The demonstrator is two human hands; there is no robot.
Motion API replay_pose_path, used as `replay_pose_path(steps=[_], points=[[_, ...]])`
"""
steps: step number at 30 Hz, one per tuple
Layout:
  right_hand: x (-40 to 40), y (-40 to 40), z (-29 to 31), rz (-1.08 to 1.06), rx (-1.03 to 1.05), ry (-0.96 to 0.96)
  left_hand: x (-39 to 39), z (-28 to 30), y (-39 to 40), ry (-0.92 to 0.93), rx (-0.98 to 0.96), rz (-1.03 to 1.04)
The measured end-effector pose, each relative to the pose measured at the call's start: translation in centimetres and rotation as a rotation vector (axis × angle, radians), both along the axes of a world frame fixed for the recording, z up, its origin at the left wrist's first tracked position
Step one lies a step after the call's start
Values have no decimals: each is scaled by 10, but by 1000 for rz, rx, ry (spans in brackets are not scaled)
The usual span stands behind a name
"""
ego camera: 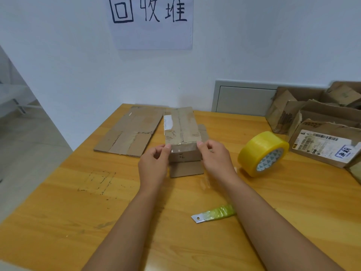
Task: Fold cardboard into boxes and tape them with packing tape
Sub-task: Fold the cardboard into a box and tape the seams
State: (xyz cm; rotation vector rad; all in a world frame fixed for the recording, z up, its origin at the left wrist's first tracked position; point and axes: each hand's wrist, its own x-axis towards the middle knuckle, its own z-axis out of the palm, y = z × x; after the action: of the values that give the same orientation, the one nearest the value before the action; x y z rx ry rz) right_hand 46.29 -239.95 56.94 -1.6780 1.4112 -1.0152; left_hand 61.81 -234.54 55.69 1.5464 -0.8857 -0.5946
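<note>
A small brown cardboard box (pixel 181 130) with old tape and a white label stands on the wooden table (pixel 78 202), its near end facing me. A loose flap (pixel 185 169) lies flat on the table below that end. My left hand (pixel 154 165) pinches the box's near left corner with curled fingers. My right hand (pixel 216 159) grips the near right corner the same way. A yellow roll of packing tape (pixel 261 153) stands on its edge to the right of my right hand.
A flattened cardboard sheet (pixel 129 132) lies at the back left of the table. A cutter blade with a green taped handle (pixel 214 214) rests beside my right forearm. Several worn cardboard boxes (pixel 320 130) crowd the right edge. A white wall is behind.
</note>
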Motion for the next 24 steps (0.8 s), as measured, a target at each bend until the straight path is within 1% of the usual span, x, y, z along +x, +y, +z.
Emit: replay_pose_path(steps=[5,8,10,15,19,22,24], points=[[-2,-1,-1,37,43,-57,4,-2,-2,-9,8,-42],[-7,-2,-4,56,35,-61,6,-7,-5,-34,9,-40],[-8,-3,-6,58,12,-30,8,-11,-5,-61,-1,-39],[-8,-9,-10,38,-93,117,8,-12,-6,-187,-23,-16],[-7,-10,-10,21,-108,160,8,-9,-8,-204,-39,25],[-7,-10,-8,68,-152,152,10,-8,-10,-303,-99,-14],[-8,-9,-9,117,-225,189,12,-12,-10,-394,-141,-65]])
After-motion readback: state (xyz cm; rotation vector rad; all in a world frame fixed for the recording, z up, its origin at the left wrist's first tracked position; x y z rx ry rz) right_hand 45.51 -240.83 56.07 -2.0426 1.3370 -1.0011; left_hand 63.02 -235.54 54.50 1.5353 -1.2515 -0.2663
